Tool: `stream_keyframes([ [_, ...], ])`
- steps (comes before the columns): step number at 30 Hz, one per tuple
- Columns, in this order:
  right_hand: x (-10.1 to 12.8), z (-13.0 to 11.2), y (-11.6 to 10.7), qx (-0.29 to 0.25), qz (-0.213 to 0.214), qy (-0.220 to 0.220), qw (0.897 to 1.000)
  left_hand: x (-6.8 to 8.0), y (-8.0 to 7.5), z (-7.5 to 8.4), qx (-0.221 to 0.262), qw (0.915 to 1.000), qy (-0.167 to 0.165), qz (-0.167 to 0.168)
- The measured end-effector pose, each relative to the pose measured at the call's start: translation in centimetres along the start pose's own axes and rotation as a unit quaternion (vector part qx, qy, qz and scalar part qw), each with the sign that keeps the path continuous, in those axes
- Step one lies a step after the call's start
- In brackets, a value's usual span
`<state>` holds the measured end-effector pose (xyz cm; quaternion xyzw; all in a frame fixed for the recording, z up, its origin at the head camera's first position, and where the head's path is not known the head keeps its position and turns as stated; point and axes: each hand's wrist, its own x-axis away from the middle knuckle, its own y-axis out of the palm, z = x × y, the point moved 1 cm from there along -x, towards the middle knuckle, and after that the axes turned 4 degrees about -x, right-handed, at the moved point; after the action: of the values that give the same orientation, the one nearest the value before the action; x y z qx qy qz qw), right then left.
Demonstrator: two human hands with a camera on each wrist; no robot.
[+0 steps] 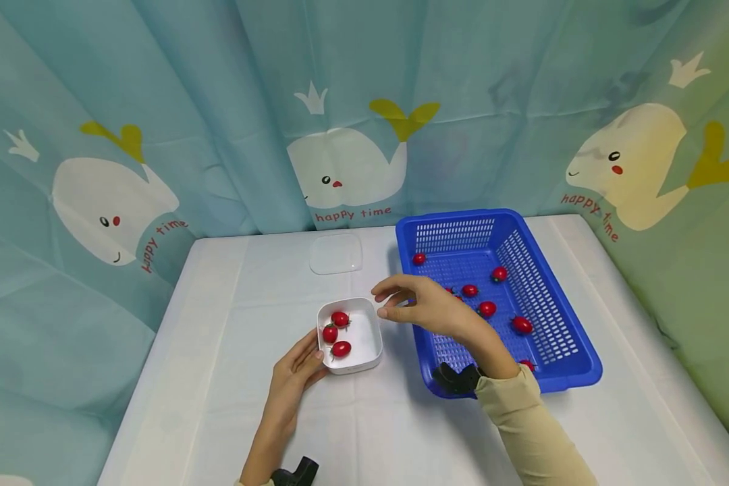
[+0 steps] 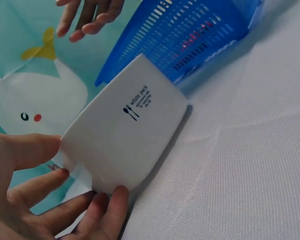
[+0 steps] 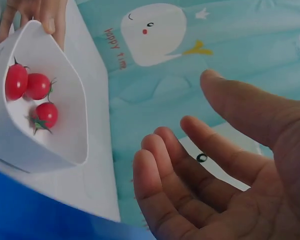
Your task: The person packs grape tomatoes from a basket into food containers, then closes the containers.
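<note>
Three cherry tomatoes [image 1: 337, 333] already sit in the white box [image 1: 364, 358] that the left hand [image 1: 294, 374] grips, right hand [image 1: 422, 307] hovers empty, fingers loose, so probably reaching into the blue basket [image 1: 574, 351] comes next

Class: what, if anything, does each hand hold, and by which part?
Left hand grips the white container at its near-left corner. Right hand holds nothing.
</note>
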<state>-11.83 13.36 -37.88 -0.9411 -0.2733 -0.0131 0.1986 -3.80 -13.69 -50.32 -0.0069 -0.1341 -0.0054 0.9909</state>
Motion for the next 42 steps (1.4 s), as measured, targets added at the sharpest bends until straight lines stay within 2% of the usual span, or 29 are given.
stream_keyframes([
  [7, -1.5, 1.5, -3.4, -0.086, 0.002, 0.058, 0.995, 0.0, 0.0, -0.1, 0.003, 1.0000, 0.007, -0.005],
  [12, -2.5, 3.0, -5.6, -0.138, 0.027, 0.094, 0.986, 0.1, 0.0, 0.0, 0.001, 0.9999, 0.010, -0.008],
  [17, -3.6, 4.3, -7.3, -0.174, 0.058, 0.107, 0.977, 0.1, -0.1, 0.1, -0.002, 1.0000, 0.006, -0.008],
  [30, -5.8, 7.4, -8.9, -0.162, 0.107, 0.161, 0.968, -0.1, -0.1, 0.0, 0.002, 1.0000, 0.000, -0.008],
  [42, -7.8, 9.0, -8.3, -0.166, 0.150, 0.207, 0.952, -0.1, -0.1, 0.1, -0.006, 0.9999, -0.004, -0.009],
])
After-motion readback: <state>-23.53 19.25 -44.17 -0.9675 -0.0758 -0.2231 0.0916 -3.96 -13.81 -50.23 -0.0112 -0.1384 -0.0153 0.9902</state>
